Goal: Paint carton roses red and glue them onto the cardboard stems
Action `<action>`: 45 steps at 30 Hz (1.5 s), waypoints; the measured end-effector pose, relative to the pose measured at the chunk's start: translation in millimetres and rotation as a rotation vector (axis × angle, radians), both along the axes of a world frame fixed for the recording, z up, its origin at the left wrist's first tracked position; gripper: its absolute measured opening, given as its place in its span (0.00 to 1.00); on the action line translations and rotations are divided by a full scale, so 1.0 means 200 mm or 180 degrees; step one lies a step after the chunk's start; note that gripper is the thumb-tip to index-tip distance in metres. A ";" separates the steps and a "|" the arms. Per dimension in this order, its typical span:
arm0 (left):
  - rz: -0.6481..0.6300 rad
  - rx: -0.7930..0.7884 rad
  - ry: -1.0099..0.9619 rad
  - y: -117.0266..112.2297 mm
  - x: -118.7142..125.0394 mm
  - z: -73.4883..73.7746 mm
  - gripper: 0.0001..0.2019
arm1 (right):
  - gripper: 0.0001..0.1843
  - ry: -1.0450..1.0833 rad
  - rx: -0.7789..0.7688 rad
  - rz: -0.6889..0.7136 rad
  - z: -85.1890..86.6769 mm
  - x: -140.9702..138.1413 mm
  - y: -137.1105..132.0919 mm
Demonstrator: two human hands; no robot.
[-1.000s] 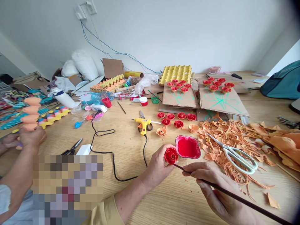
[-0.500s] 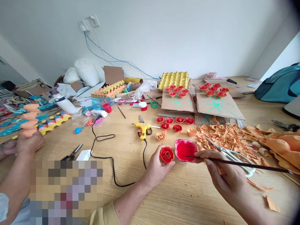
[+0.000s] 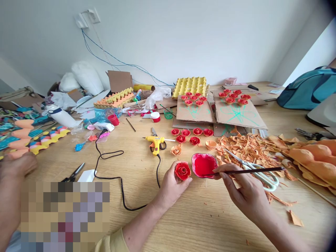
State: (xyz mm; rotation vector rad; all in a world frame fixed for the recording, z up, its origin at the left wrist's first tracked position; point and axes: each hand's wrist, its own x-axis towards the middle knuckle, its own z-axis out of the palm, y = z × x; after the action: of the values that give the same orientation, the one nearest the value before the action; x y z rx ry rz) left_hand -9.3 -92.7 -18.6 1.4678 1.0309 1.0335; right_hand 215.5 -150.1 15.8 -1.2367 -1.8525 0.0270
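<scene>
My left hand is closed around a red-painted rose, its petals facing up. Close by on the right sits a small dish of red paint with a wavy rim. My right hand grips a dark, thin paintbrush; the brush's tip is down in the paint and its handle points right. Beyond my hands lie several red roses, an unpainted orange rose and an orange cup. White-handled scissors rest just past my right hand.
A yellow glue gun lies with its black cord looping across the table. Orange scraps are heaped at right. Cardboard sheets carry more roses. At far left a co-worker's hand is by an egg-carton strip. Black scissors lie nearby.
The view has shifted slightly, moving the scene a little left. The paintbrush handle has tilted upward at its far end, while its tip stays in the red paint. The left hand still holds the rose.
</scene>
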 end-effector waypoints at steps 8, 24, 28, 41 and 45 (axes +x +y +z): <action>-0.0006 0.0015 0.0049 0.00 0.01 0.00 0.20 | 0.06 0.0188 0.0040 -0.0062 0.01 0.00 0.00; -0.0298 -0.0302 -0.0444 -0.01 0.01 -0.01 0.20 | 0.12 0.0992 0.0051 0.0633 0.01 -0.04 -0.07; -0.0341 -0.0439 -0.0597 -0.01 0.01 -0.01 0.23 | 0.12 0.0852 0.0025 0.0726 -0.01 -0.06 -0.08; -0.0377 -0.0659 -0.0874 -0.02 0.00 0.02 0.27 | 0.12 0.1031 -0.0109 0.0942 -0.03 -0.07 -0.11; -0.0553 -0.0554 -0.0869 -0.02 0.00 0.02 0.24 | 0.13 0.1058 -0.0041 0.0696 -0.03 -0.07 -0.10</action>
State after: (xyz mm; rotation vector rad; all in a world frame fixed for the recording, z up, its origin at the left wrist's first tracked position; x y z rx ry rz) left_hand -9.8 -95.7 -15.4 1.2132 0.7640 0.9627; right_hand 201.3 -169.6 9.8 -0.9661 -1.6861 0.3443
